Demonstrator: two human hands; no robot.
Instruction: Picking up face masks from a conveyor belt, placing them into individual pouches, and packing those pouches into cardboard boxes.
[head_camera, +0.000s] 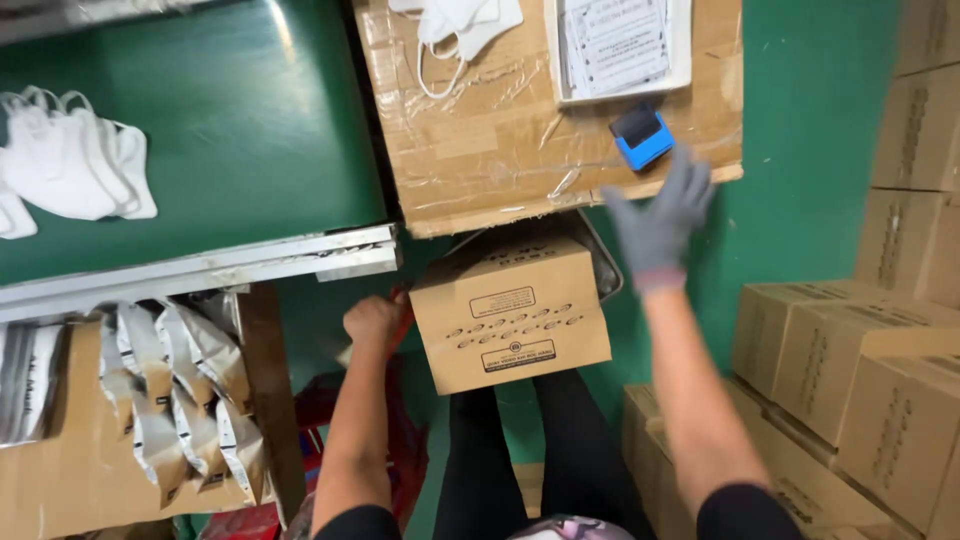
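Note:
My right hand (660, 215) wears a grey glove, its fingers spread, and reaches up toward a blue and black stamp (641, 137) on a worn cardboard-covered surface (480, 150); it is just below the stamp and holds nothing. My left hand (372, 322) is bare and curled into a fist at the left edge of a small printed cardboard box (510, 312) that rests on my lap. Whether the left fingers grip something red behind the box cannot be told.
A green conveyor belt (250, 130) with white face masks (70, 165) lies at left. More masks (455, 25) and a white tray of printed sheets (620, 45) sit on the cardboard. Packaged pouches (170, 390) fill a carton below. Stacked cartons (860, 380) stand at right.

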